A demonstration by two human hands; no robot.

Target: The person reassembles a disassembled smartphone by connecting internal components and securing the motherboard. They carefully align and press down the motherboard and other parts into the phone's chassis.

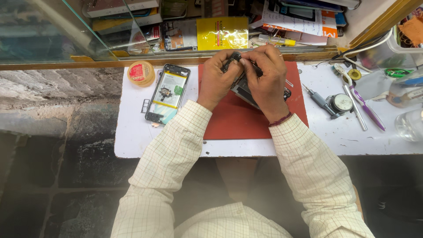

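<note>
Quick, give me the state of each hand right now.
Left hand: closed, fingers pinching a small dark part above the red mat.
Right hand: closed, fingers on the same part, over the dark phone.

A white flat bench (132,141) carries a red rectangular rubber mat (238,119) at its middle. Over the mat's far half, the left hand (217,79) and right hand (265,75) meet on a dark, opened phone body (243,90). Left of the mat lies an open phone back shell with a yellow-labelled battery (168,92), and beyond that a round tan tin with a red label (141,73). Right of the mat lie a grey-handled screwdriver (318,99), a round silver dial (341,103) and a purple-handled brush (368,110). Behind the bench, a shelf holds a yellow glossy packet (222,33).
</note>
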